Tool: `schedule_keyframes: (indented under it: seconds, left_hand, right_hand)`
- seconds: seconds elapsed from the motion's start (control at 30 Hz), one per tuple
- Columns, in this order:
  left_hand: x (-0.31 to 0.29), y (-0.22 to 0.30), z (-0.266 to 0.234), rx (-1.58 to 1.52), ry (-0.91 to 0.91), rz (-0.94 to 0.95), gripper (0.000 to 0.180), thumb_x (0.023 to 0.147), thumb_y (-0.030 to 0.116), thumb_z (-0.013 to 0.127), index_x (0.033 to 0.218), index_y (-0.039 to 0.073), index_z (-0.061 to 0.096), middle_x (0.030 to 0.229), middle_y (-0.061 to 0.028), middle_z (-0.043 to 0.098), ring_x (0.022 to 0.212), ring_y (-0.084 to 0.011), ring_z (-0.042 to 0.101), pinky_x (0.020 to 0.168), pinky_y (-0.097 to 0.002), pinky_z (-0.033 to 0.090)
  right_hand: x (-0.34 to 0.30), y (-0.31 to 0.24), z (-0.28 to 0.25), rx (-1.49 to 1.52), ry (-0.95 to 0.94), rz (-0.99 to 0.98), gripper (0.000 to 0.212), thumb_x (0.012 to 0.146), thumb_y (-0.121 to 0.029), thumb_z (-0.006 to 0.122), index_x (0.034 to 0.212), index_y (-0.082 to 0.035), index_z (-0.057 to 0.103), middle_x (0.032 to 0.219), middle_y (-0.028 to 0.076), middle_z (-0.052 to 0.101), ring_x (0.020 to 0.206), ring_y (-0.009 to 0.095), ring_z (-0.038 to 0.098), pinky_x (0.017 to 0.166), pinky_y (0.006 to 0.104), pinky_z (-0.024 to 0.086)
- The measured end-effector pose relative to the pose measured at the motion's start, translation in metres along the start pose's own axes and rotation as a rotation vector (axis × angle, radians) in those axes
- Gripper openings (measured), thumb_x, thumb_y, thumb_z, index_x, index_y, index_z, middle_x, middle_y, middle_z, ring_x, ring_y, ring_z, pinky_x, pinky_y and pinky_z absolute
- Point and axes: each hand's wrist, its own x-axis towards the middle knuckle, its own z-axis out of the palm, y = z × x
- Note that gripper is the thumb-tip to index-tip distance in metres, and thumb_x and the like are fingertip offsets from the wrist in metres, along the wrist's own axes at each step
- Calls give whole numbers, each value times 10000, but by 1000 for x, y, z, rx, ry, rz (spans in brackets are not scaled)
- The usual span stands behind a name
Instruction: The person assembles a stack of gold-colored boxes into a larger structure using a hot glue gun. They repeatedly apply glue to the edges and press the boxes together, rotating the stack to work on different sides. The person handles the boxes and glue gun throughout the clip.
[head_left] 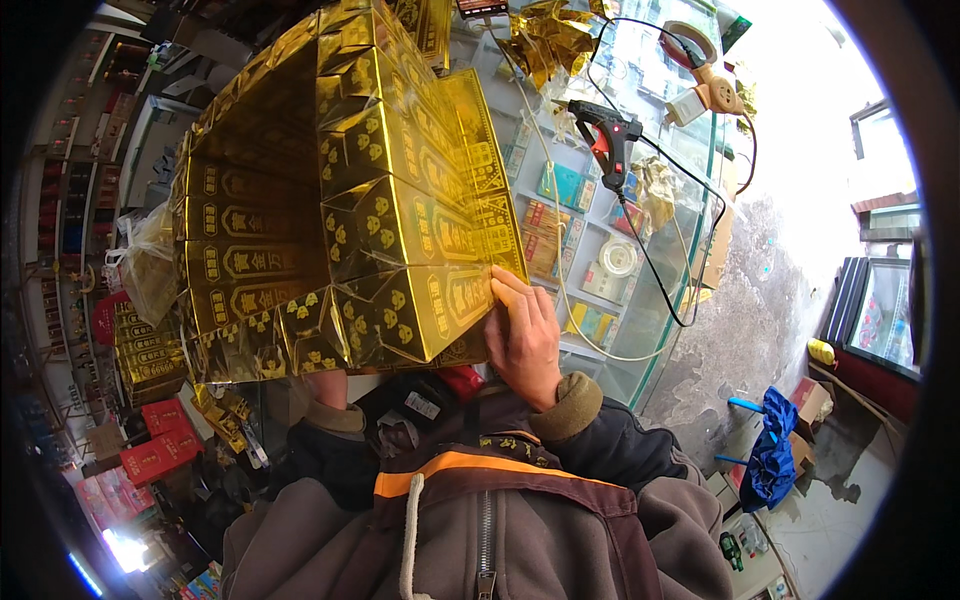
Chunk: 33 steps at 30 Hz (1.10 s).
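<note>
A large curved structure of gold foil cardboard (375, 190), built of joined panels with dark print, fills the upper left and stands tilted over the glass counter. My right hand (525, 335) is closed on its lower right corner, with the fingertips lying along the edge. Beneath the structure's lower edge, only the wrist and a little of my left hand (328, 387) show; its fingers are hidden behind the gold panels. Right of the structure, a black and red glue gun (610, 140) lies on the glass counter, apart from both hands.
The glass counter (600, 345) has small boxes under its top. Black and pale cords loop across it near a socket block (715, 95). Crumpled gold foil (545, 40) lies at the back. Red boxes (160, 442) are low on the left; a blue cloth bundle (772, 455) is at right.
</note>
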Motion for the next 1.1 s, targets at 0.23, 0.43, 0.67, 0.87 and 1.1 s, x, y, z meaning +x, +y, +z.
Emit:
schedule_keyframes:
  seconds: [0.23, 0.43, 0.67, 0.87, 1.1]
  left_hand:
    - [0, 10, -5, 50, -17, 16, 381, 1022, 171, 594, 1345, -20, 532, 1327, -176, 596, 1185, -330, 562, 1010, -421, 438]
    - [-6, 11, -4, 7, -19, -36, 401, 1006, 166, 622, 1351, -15, 526, 1338, -171, 588, 1182, -327, 561, 1007, -418, 441]
    - [-8, -17, 4, 105, 15, 86, 426, 998, 195, 634, 1363, 2, 526, 1377, -169, 576, 1229, -333, 555, 1017, -434, 444]
    - [-10, -24, 4, 25, -29, 66, 437, 1001, 212, 630, 1378, 19, 523, 1386, -162, 574, 1243, -332, 549, 1029, -434, 441]
    - [-11, -23, 3, 54, -27, 85, 437, 1005, 236, 623, 1377, 28, 527, 1381, -157, 576, 1243, -331, 544, 1037, -431, 434]
  right_hand:
    - [0, 0, 0, -17, -8, 3, 433, 781, 62, 662, 1204, 20, 577, 1243, 194, 640, 978, 372, 613, 882, 419, 512]
    - [0, 0, 0, -2, -5, 11, 404, 806, 61, 654, 1200, 18, 577, 1244, 195, 637, 982, 385, 607, 868, 425, 502]
    - [0, 0, 0, 12, -7, 21, 370, 813, 69, 652, 1170, 16, 572, 1240, 195, 638, 981, 390, 608, 864, 431, 499]
    - [0, -1, -1, 29, 0, 18, 347, 809, 73, 652, 1141, 14, 569, 1226, 202, 639, 983, 392, 611, 864, 431, 498]
    - [-1, -1, -1, 34, -13, 37, 297, 809, 55, 657, 1088, 9, 568, 1203, 200, 641, 988, 391, 605, 873, 434, 492]
